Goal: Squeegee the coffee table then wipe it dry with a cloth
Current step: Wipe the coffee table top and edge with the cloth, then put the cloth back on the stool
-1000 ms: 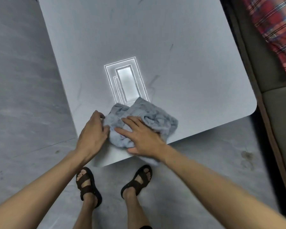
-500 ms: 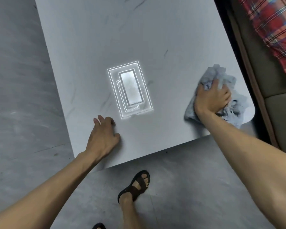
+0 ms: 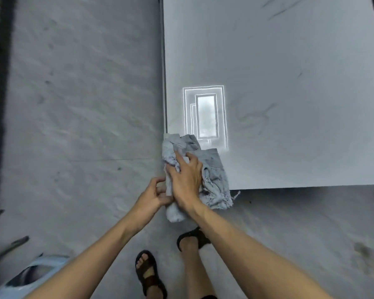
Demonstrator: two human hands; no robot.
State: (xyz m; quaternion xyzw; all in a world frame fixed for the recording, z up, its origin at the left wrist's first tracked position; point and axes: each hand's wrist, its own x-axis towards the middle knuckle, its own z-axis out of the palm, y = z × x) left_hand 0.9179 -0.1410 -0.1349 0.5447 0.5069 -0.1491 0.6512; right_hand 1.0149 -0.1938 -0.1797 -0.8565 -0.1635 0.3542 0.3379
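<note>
The crumpled pale blue-grey cloth (image 3: 212, 167) lies on the near left corner of the pale grey marble-patterned tabletop (image 3: 289, 83). It overhangs both the left edge and the near edge, and a frayed end hangs toward the grey floor (image 3: 73, 104). Its long axis runs roughly from 12 to 6 o'clock.

The right hand (image 3: 187, 180) lies flat on top of the cloth, fingers spread and pointing toward 11 o'clock. This grip is a downward press and not a pinch; the palm covers the cloth's near half. The left hand (image 3: 153, 195) sits just at 9 o'clock of the cloth, at the table corner. Its fingers are curled toward the hanging edge and appear to touch it, but whether they are clamped on the fabric cannot be told.

From the pressing hand, nearly all the tabletop lies between 12 and 3 o'clock. A bright rectangular light reflection (image 3: 205, 115) sits on the surface just at 12 o'clock of the cloth.

Judgement: the drying stage is in hand. The next stroke must carry the cloth away from this corner, toward 12 or 3 o'clock. The right hand holds control and is the better placed to drive it. No squeegee is in view.
</note>
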